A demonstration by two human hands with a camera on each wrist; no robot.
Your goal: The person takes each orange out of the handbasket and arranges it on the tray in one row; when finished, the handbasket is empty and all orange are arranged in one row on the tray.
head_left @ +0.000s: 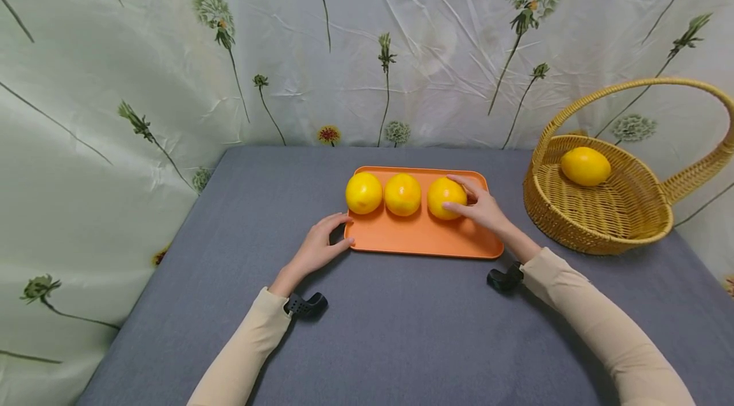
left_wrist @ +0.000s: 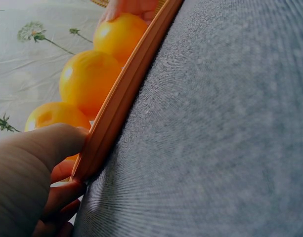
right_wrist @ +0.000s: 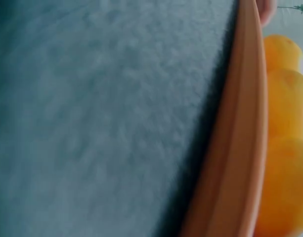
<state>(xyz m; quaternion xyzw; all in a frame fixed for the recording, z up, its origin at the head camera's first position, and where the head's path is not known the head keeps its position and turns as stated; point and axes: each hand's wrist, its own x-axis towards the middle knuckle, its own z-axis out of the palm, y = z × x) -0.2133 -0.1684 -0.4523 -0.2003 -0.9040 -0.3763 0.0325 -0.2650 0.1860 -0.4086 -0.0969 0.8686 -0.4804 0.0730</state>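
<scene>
Three yellow lemons, left (head_left: 364, 193), middle (head_left: 402, 194) and right (head_left: 443, 198), stand in a row along the far side of an orange rectangular tray (head_left: 424, 241). My right hand (head_left: 483, 207) grips the rightmost lemon, thumb on its near side and fingers over its far side. At the tray's left end my left hand (head_left: 316, 245) holds the rim, thumb near the front corner. The left wrist view shows that thumb (left_wrist: 62, 140) over the rim and the other fingers curled at the tray's end. In the right wrist view the hand itself is out of sight.
A woven basket (head_left: 539, 215) with a tall arched handle (head_left: 631, 84) stands to the right of the tray, a lemon (head_left: 585, 166) inside it. Grey cloth (head_left: 401, 329) covers the table. Behind and to the left hangs a flowered curtain (head_left: 321, 74).
</scene>
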